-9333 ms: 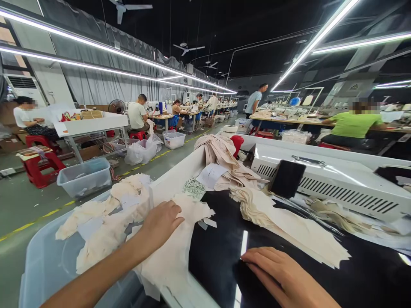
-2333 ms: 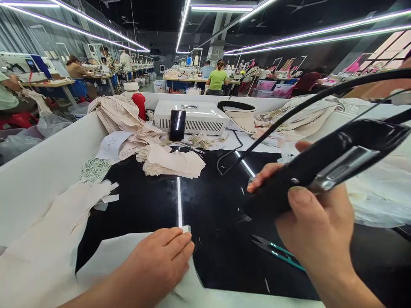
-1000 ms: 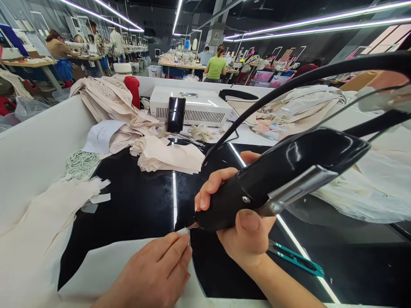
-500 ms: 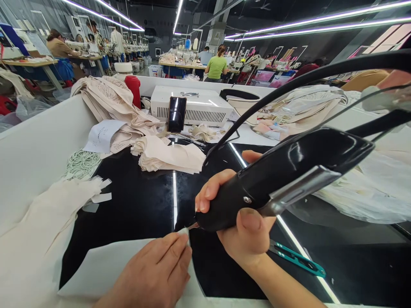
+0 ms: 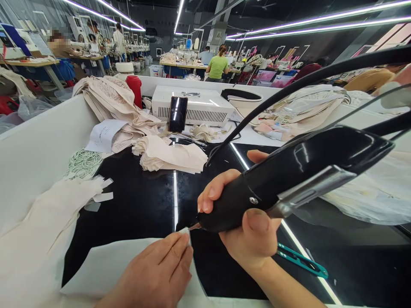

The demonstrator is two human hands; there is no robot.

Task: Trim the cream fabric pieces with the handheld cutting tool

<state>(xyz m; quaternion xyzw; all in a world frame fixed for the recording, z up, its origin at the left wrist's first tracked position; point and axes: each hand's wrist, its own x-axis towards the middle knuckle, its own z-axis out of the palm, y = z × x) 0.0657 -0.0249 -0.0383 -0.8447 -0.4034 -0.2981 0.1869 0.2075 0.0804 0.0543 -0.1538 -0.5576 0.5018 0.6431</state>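
My right hand [image 5: 253, 239] is wrapped round a black corded hand tool [image 5: 257, 188] with a metal lever along its side. The tool's thin copper-coloured tip [image 5: 195, 226] meets the corner of a white fabric piece [image 5: 112, 259], or sits very close to it. My left hand [image 5: 157, 269] lies over that fabric, fingers closed together at its edge just left of the tip. The undersides of the left fingers are hidden. Teal thread snips [image 5: 303, 261] lie on the black work surface [image 5: 144, 205], right of my right wrist.
A stack of cream fabric pieces [image 5: 173, 156] lies ahead. Behind stand a phone [image 5: 177, 114] and a white vented box [image 5: 205, 96]. Cream cloth [image 5: 35, 231] and pale green cord [image 5: 85, 162] are at left. The tool's black cable [image 5: 257, 113] arches to the upper right. A person in green [image 5: 218, 66] sits farther back.
The black tool and my right hand have shifted slightly to the right in view. Its tip stays by the fabric corner, and my left hand has hardly moved.
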